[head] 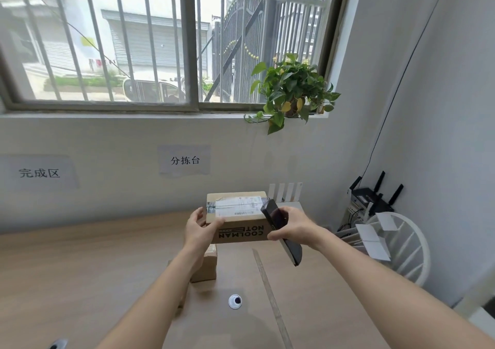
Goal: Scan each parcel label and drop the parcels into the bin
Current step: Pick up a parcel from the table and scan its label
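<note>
A: Head view: the cardboard parcel (238, 218) is being held up off the wooden table (80, 281), white label (237, 206) facing up toward the camera. Probably tilted that way so the barcode reads.

B: Which hand's carrying it?

A: The left hand (199, 228) is gripping its left end, fingers curled over the top edge and the thumb lying across the near face. The right hand (290, 226) is wrapped round a dark handheld scanner (281, 231), holding it slanted over the parcel's right end, head pointing at the label.

B: So mid-scan?

A: Looks like it, judging by the aim. Can't tell if it has registered.

B: Bin?

A: Not seeing one in frame. A second small box (207, 267) is sitting on the table under the left forearm, likely waiting its turn.

B: Background?

A: A potted plant (292, 91) is sitting on the window sill, and a router (375, 196) is standing at right.
</note>
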